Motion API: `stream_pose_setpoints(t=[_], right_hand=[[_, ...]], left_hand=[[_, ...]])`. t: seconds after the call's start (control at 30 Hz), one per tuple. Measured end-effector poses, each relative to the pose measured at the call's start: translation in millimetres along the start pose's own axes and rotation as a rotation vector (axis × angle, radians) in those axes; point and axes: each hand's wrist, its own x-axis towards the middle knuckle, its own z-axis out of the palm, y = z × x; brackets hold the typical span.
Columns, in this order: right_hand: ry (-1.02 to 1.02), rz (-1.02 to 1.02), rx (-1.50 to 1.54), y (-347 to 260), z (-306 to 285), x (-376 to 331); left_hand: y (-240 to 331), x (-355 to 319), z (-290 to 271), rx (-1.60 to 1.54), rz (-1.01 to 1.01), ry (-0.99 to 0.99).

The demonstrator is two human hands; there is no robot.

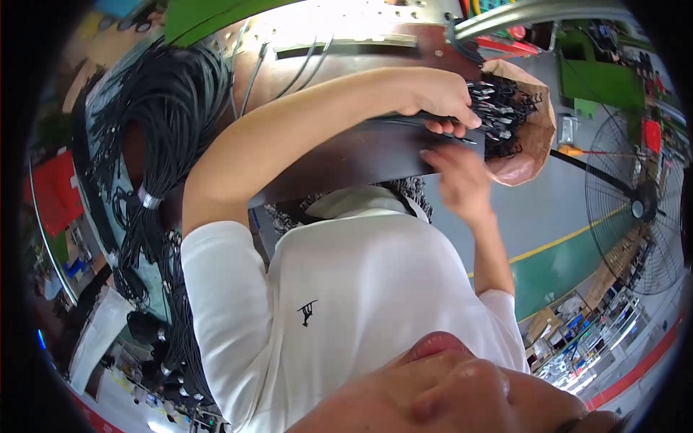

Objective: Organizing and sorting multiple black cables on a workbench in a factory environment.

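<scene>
Head view: left hand (439, 97) curled around cables (491, 114); right hand (463, 184) loosely open, just beside; below both, black figure emblem (307, 313) on shirt (361, 263).

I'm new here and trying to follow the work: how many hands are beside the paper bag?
2. The left hand curls around black cables at the mouth of the paper bag; the right hand, open, is nearer the person's body. No others show there.
</scene>
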Motion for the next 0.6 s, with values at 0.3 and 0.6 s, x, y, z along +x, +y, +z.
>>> stream_pose_setpoints(t=[0.3,0.6], right_hand=[[0.163,-0.043,-0.166,30,35,112],[-0.044,-0.261,0.005,44,66,154]], left_hand=[[-19,-83,75,-0.86,0.225,0.427],[-68,-118,80,-0.954,0.421,0.81]])
